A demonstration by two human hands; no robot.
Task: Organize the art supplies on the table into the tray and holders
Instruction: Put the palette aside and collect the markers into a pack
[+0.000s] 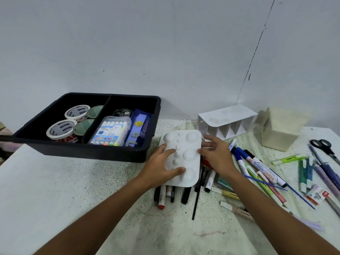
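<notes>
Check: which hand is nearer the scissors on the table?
Right. The right hand sits at the palette's right edge, toward the scissors; the left hand is farther, on its left side.

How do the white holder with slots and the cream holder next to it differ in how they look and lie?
The white holder is long, with several divided slots, and lies on its side, its openings facing the person. The cream holder is one squarish tapered box, without visible dividers; it looks tipped, but I cannot tell where its opening faces. The white one stands nearer the black tray. Both rest at the table's far edge, and no pens show in either.
</notes>
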